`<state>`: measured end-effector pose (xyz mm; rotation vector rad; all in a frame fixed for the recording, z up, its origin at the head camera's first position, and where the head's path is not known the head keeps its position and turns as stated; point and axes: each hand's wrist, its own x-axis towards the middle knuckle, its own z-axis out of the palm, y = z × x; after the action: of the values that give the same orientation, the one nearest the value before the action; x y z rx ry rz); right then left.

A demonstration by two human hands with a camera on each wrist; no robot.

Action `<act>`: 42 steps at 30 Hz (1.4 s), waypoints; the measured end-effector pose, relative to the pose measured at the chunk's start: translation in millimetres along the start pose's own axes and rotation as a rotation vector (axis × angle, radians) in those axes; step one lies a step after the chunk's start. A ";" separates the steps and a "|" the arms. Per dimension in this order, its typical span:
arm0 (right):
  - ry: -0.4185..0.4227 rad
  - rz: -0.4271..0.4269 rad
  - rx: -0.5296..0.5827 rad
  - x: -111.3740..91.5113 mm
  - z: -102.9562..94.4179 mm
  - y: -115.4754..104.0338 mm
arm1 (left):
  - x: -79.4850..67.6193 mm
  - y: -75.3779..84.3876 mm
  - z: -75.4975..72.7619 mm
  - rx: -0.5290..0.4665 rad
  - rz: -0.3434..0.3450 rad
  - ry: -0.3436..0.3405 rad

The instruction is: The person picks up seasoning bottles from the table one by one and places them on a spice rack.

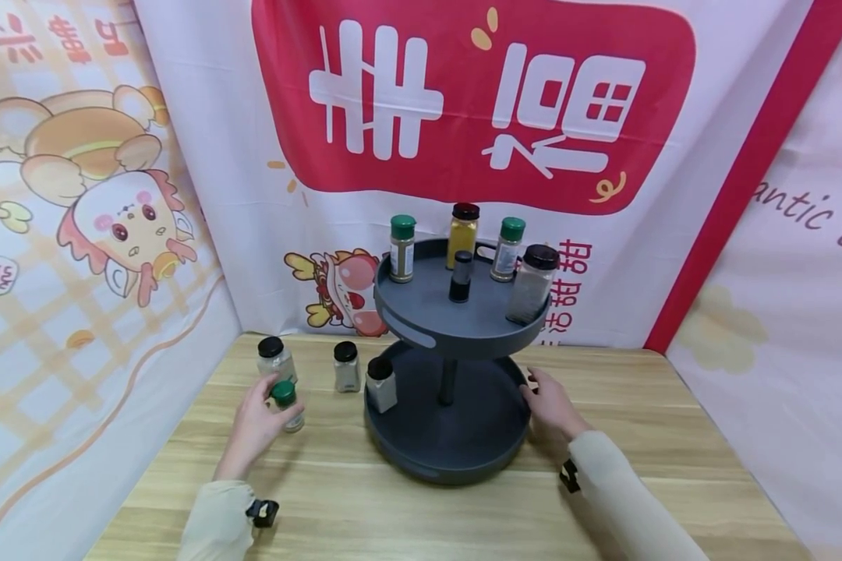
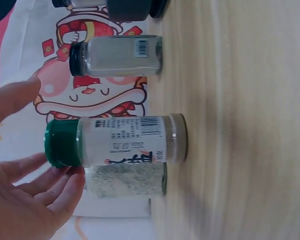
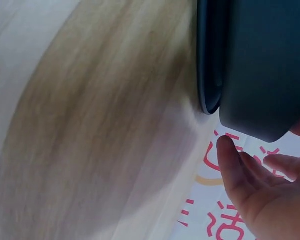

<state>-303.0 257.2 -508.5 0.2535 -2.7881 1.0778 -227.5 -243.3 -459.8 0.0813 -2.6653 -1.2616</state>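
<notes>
The work in hand looks to be handling one spice jar beside a two-tier stand, most likely at the point of taking hold of it or letting it go; one moment cannot settle which. The green-capped jar (image 2: pixel 122 141) stands upright on the table (image 1: pixel 330 483), left of centre in the head view. The left hand (image 1: pixel 255 419) is spread around its cap: in the left wrist view the thumb is clear of the cap, while the other fingers lie against or just beside its far side. If the jar is to be lifted, the next move calls for bringing the thumb in to pinch the cap, without knocking the black-capped jar (image 1: pixel 277 360) close behind.

The right hand (image 1: pixel 551 403), its fingers loosely extended, is at the right edge of the lower tray (image 1: pixel 463 436), perhaps to steady or turn it.

Whether that hand really touches the tray is hard to tell; in the right wrist view the dark stand runs out of the upper right and the thumb is cut off at the right edge. The left wrist view shows the rear jar partly covered, and print on the label is too soft to read fully.
</notes>
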 end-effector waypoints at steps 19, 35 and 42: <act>0.022 -0.121 0.043 2.8 9.3 4.0 | 8.7 -26.0 16.7 0.006 -0.070 0.016; 0.023 -0.142 0.003 -7.7 7.0 -2.6 | 10.3 -29.7 20.1 0.042 -0.082 0.031; 0.019 -0.121 -0.048 -11.8 5.6 -7.1 | 10.8 -29.5 20.6 0.023 -0.091 0.022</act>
<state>-290.4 249.5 -510.2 0.3986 -2.7384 0.9790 -243.1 -247.8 -493.7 0.2206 -2.6859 -1.2486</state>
